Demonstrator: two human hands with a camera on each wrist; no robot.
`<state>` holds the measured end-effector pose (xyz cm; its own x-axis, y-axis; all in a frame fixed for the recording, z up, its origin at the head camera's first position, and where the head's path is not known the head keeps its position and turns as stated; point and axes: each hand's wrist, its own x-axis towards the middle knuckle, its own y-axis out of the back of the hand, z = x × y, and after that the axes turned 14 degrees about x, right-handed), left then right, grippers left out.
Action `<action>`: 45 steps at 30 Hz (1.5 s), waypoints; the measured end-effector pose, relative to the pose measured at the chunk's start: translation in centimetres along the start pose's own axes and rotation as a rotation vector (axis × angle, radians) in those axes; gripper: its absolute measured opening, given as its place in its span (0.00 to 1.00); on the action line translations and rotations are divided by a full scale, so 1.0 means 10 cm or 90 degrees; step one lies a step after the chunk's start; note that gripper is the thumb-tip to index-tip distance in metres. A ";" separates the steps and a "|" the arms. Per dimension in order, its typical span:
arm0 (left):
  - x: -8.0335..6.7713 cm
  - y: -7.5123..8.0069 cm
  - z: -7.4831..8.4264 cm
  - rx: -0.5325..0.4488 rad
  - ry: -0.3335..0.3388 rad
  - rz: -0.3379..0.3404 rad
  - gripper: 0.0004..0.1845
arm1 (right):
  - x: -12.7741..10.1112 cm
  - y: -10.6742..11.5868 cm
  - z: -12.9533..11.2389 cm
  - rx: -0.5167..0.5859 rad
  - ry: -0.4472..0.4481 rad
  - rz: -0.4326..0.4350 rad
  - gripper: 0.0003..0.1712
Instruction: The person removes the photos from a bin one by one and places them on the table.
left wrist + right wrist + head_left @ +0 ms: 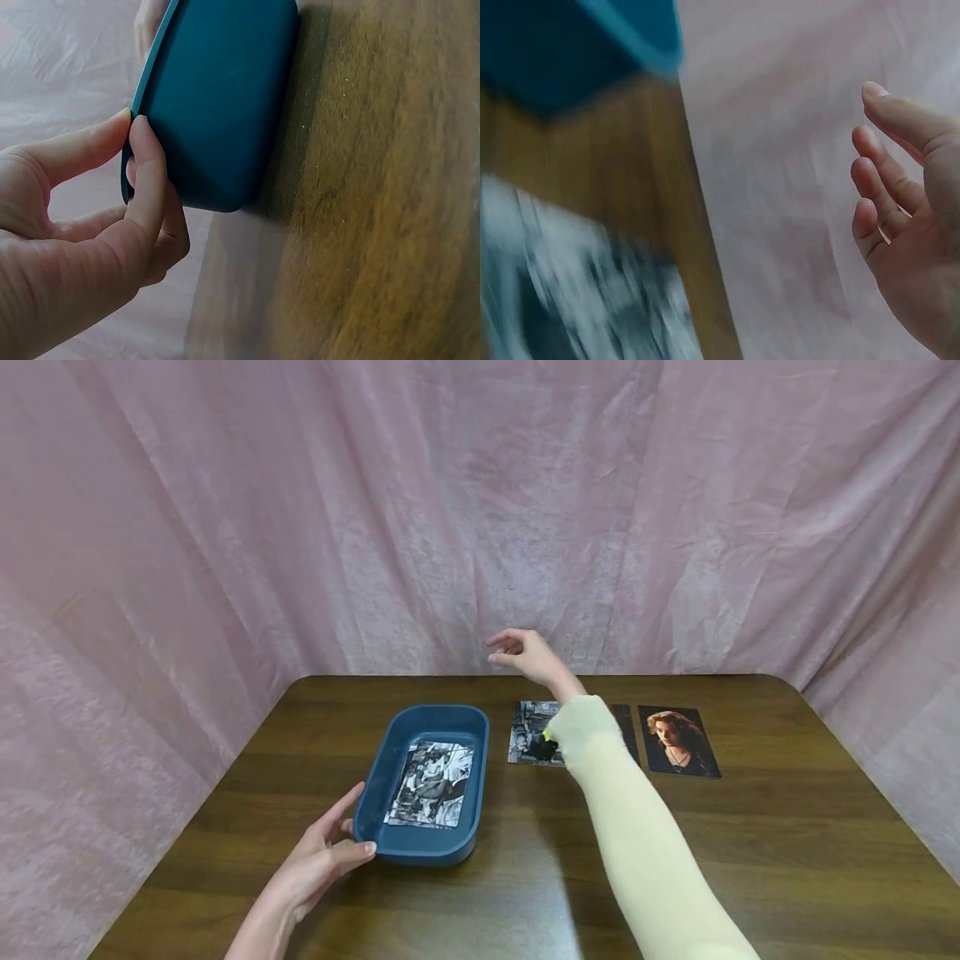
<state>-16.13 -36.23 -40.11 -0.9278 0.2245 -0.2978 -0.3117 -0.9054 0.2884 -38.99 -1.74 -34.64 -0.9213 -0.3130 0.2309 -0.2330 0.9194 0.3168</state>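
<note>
My left hand (315,864) pinches the near left corner of a blue plastic tray (416,853), thumb at the rim. In the left wrist view its fingers (150,161) curl under the lip of the tray (217,105). Inside the tray lies a black-and-white photo (431,785). Raised over the far table edge, my right hand (532,658) holds nothing, its fingers loosely bent. Below it lies another black-and-white photo (527,735), partly hidden by my sleeve. The right wrist view shows that photo (592,292) blurred.
To the right lies a colour portrait photo (678,743), with a dark picture (624,731) beside it, partly covered by my sleeve (622,810). The brown wooden table (787,860) ends at a pink curtain (420,527) behind and at the sides.
</note>
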 end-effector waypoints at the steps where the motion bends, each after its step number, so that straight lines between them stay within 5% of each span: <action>1: 0.00 0.00 0.00 0.000 0.002 0.001 0.50 | 0.04 -0.12 -0.03 0.008 0.008 -0.004 0.19; 9: 0.04 -0.03 0.03 -0.006 -0.013 -0.004 0.50 | 0.09 -1.03 -0.10 0.068 0.056 -0.056 0.15; 15: 0.07 -0.06 0.04 -0.002 -0.026 -0.031 0.50 | -0.08 -1.36 0.02 0.037 0.024 -0.102 0.13; 20: 0.08 -0.07 0.05 0.002 -0.024 -0.025 0.49 | -0.21 -1.42 0.01 -0.108 -0.055 -0.228 0.16; 25: 0.07 -0.07 0.05 -0.008 -0.022 -0.014 0.50 | -0.34 -1.41 -0.02 -0.324 -0.160 -0.296 0.45; 29: 0.07 -0.08 0.04 -0.010 -0.029 -0.023 0.50 | -0.42 -1.40 -0.08 -0.420 -0.212 -0.302 0.60; 38: 0.08 -0.08 0.05 -0.014 -0.029 -0.015 0.50 | -0.44 -1.38 -0.12 -0.430 -0.238 -0.298 0.62; 45: 0.08 -0.08 0.04 -0.010 -0.025 -0.014 0.49 | -0.42 -1.40 -0.08 -0.461 -0.196 -0.281 0.57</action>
<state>-16.71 -35.16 -40.24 -0.9282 0.2589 -0.2673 -0.3295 -0.9056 0.2671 -31.65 -13.48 -39.30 -0.8611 -0.4292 -0.2726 -0.4281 0.3229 0.8441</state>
